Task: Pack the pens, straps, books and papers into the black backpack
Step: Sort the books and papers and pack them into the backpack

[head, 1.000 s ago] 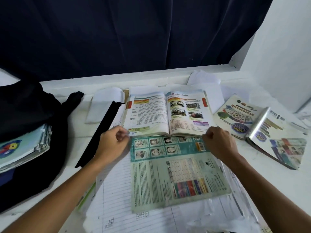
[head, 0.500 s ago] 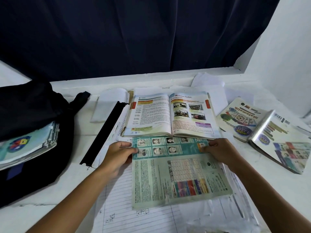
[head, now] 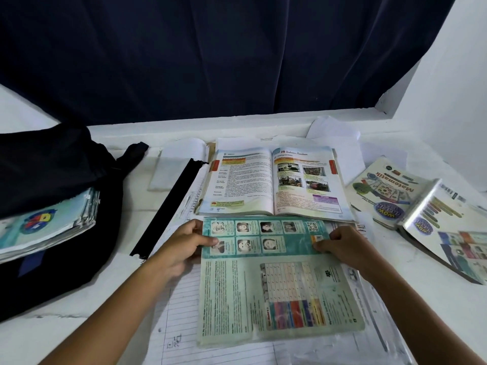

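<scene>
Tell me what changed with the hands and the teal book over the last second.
Both hands came back from the open textbook onto the teal book: the left hand now pinches its far left edge, the right hand its far right edge. The book has not left the papers; backpack and strap lie as before.

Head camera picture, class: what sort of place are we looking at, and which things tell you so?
Probably a study desk at home or school: a white table against a dark curtain, strewn with an open textbook, a Matematik workbook and a half-filled black backpack.
</scene>
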### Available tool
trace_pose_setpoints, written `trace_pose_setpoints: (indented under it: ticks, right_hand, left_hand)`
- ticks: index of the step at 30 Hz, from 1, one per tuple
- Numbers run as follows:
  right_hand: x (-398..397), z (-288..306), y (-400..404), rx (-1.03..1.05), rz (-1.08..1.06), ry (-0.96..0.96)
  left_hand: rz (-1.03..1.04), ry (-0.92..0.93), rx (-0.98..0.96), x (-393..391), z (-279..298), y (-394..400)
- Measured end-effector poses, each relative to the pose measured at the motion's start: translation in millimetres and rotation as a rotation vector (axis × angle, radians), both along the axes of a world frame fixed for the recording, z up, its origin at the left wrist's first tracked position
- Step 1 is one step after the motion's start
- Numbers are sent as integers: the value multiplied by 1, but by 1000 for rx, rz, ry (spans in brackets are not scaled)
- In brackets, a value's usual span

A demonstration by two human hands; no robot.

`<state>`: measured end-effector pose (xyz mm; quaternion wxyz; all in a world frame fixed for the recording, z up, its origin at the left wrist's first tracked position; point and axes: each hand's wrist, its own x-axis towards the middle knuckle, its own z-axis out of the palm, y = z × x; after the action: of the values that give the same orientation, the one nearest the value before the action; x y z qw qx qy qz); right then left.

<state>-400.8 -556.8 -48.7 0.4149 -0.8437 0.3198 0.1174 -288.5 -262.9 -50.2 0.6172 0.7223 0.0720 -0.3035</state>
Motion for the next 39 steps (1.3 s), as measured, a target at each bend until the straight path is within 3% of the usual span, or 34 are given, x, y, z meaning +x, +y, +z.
trace_pose_setpoints:
  ticks: [4,9,11,14,18,21,27,32,36,39]
  right_hand:
    - [-9,2,8,146,-49,-114]
    - [-21,8,11,844,-174,-476]
    - [-20,10,8,930,-120,-520]
    - [-13,9,6,929,-38,-534]
    - [-2,19,-3,929,-119,-594]
    - [12,25,-14,903,-247,-619]
    - [55,13,-13,992,-743,-783]
    - [74,10,-1,940,-839,-814]
    - [87,10,-3,754,-759,-699]
    - [91,13,-16,347,-541,-469]
  left_hand:
    - [-33,84,-129,10,0,18]
    - [-35,147,-271,16,0,26]
    - [-28,162,-317,18,0,26]
    - [-25,178,-352,20,0,27]
    - [-20,145,-300,19,3,21]
    - [50,165,-311,16,7,18]
    - [57,151,-271,13,4,19]
    - [18,46,-265,-3,5,14]
    - [-17,-81,-212,-14,2,11]
    - [-20,-132,-172,-20,-3,8]
